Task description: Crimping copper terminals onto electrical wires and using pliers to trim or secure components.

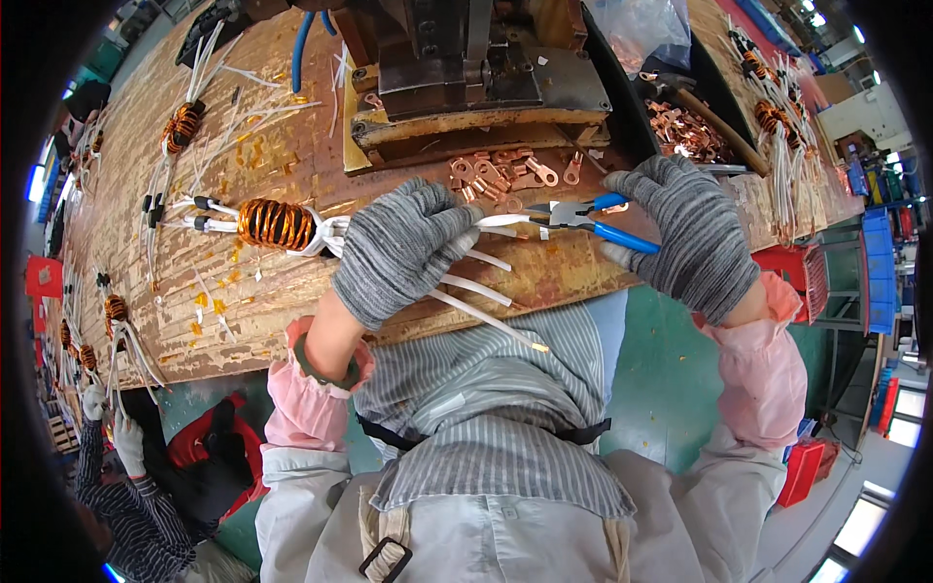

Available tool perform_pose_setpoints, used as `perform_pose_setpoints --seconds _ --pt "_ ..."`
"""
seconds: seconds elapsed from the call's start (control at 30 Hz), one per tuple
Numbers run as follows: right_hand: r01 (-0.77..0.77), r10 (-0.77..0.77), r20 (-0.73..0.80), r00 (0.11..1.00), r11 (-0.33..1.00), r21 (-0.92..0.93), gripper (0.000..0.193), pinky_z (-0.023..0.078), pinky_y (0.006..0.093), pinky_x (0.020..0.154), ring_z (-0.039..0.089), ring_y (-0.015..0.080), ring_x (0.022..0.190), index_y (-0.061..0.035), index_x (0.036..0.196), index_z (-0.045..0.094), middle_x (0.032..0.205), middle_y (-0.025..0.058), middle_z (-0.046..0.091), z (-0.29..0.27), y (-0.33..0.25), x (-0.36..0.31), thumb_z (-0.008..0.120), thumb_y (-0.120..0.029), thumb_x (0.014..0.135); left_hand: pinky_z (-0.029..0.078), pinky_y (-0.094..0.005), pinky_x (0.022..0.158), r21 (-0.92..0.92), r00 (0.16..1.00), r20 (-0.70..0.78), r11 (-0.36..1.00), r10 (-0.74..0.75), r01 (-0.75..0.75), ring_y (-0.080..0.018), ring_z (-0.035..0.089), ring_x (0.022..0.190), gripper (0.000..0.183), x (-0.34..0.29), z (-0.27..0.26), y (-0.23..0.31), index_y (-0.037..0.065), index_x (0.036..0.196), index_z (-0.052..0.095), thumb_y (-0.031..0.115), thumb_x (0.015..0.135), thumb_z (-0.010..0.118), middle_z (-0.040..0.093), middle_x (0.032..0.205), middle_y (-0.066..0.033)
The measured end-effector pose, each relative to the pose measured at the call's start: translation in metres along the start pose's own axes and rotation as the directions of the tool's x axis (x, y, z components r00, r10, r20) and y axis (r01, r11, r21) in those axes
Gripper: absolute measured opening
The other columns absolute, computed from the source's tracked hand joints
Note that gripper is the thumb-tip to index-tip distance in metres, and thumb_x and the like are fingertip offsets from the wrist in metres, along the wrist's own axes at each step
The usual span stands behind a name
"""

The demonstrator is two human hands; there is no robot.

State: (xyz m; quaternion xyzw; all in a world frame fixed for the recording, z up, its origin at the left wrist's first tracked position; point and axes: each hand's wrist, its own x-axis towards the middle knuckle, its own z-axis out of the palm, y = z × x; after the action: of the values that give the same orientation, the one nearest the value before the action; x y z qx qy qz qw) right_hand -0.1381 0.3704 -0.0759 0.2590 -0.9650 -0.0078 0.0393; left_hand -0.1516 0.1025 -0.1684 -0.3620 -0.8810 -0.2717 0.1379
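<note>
My left hand [403,251], in a grey striped knit glove with bare fingertips, is closed around a bundle of white wires [473,294]. The wires come from a coil wound with copper wire [275,225], which lies on the bench to the left. Several wire ends stick out past my hand, one with a bare copper tip. In my right hand [685,233], gloved alike, are blue-handled pliers [583,216]. Their handles are spread, and the jaws point left at a white wire beside my left fingertips. Whether they grip it, I cannot tell.
Loose copper ring lugs [501,173] lie just beyond my hands, before a heavy metal press [457,68]. A black bin [632,107] of copper pieces stands right of it, a wooden handle [724,131] across it. More coils [182,126] lie around. Another person's gloved hands [126,442] work at lower left.
</note>
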Motion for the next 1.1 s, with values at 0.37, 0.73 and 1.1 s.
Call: perform_pose_setpoints --seconds 0.37,0.73,1.1 --pt "0.156 -0.162 -0.044 0.986 0.980 -0.120 0.045 0.043 0.0381 0.070 0.052 0.0262 0.081 -0.0114 0.103 0.060 0.084 0.0082 0.053 0.007 0.004 -0.002 0.072 -0.029 0.063 0.045 -0.0371 0.064 -0.073 0.996 0.075 0.997 0.041 -0.036 -0.0274 0.054 0.075 0.023 0.000 -0.004 -0.002 0.008 0.092 0.065 0.025 0.078 0.059 0.058 0.079 -0.0087" --pt "0.223 -0.253 -0.092 0.963 0.940 -0.257 0.032 0.043 0.0365 0.054 0.054 0.0244 0.067 -0.0096 0.092 0.062 0.074 0.0068 0.052 0.018 0.010 -0.005 0.069 -0.026 0.066 0.043 -0.0369 0.067 -0.158 0.988 0.151 0.987 0.034 -0.010 -0.0284 0.052 0.074 0.022 0.003 -0.011 0.000 0.005 0.092 0.065 0.021 0.079 0.060 0.056 0.076 -0.0108" --pt "-0.148 0.321 -0.719 0.616 0.944 0.294 0.042 0.042 0.0310 0.064 0.051 0.0186 0.071 -0.0071 0.107 0.056 0.080 0.0046 0.053 0.041 -0.015 -0.050 0.068 -0.024 0.071 0.046 -0.0278 0.076 -0.632 0.929 0.303 0.684 -0.213 0.363 -0.0169 0.058 0.085 0.023 0.029 -0.020 0.007 0.001 0.107 0.059 0.009 0.085 0.055 0.061 0.091 -0.0094"
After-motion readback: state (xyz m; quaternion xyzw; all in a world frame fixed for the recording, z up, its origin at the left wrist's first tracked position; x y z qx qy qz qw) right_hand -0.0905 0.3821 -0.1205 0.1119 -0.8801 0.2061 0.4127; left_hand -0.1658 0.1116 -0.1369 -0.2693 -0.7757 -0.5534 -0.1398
